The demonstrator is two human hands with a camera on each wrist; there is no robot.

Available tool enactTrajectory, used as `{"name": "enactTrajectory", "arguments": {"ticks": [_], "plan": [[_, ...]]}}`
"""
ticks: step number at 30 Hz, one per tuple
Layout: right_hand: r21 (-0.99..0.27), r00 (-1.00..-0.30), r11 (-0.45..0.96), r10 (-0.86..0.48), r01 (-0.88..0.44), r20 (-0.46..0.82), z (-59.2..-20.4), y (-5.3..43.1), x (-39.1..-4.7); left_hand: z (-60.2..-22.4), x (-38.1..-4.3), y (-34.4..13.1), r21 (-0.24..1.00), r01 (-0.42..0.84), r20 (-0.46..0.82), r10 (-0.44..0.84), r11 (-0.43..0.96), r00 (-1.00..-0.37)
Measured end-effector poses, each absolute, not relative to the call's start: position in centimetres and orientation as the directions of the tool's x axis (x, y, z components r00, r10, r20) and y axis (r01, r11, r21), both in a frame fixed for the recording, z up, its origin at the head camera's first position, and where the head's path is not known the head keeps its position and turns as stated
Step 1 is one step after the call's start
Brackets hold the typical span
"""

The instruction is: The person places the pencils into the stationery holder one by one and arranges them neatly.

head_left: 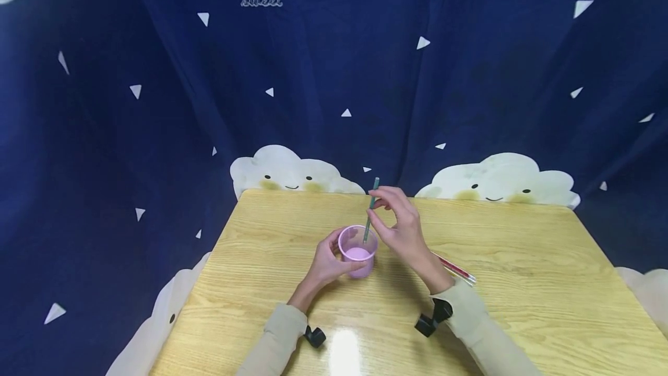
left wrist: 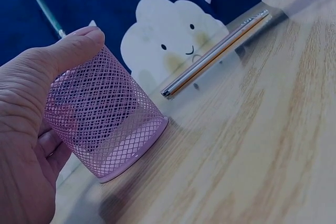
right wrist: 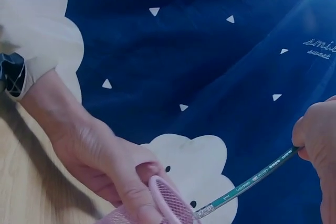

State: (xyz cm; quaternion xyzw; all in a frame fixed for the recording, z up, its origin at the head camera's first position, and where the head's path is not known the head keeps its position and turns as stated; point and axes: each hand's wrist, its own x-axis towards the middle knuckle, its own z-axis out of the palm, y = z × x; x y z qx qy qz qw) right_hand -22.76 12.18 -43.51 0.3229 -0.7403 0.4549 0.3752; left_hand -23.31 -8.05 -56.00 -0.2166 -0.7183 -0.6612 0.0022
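Note:
My left hand (head_left: pixel 325 264) grips a pink mesh pen cup (head_left: pixel 359 270) around its side, with the thumb near the rim in the left wrist view. The cup's mouth faces up in the head view, and its inside shows no pens. Above it, my right hand (head_left: pixel 400 226) pinches a green pencil (right wrist: pixel 241 188) by its upper part. The pencil slants down, its metal-banded end at the cup's mouth. Whether that end is inside the rim is hard to tell. Several pencils (left wrist: pixel 215 56), red and yellow among them, lie together on the table beyond the cup in the left wrist view.
The wooden table (head_left: pixel 522 283) carries the cup and the loose pencils, which lie beside my right forearm in the head view. A dark blue curtain (head_left: pixel 313 74) with white triangles and smiling clouds hangs behind the table's far edge. Each wrist wears a small black camera.

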Motion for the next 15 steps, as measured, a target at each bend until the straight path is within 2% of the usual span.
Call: {"name": "enactTrajectory", "arguments": {"ticks": [15], "plan": [[-0.553,-0.652,0.382,-0.205,-0.74,0.73,-49.2,10.8,-23.8,-55.9,-23.3,-8.1,0.954,0.286,0.25,0.299,0.085,-0.921]]}}
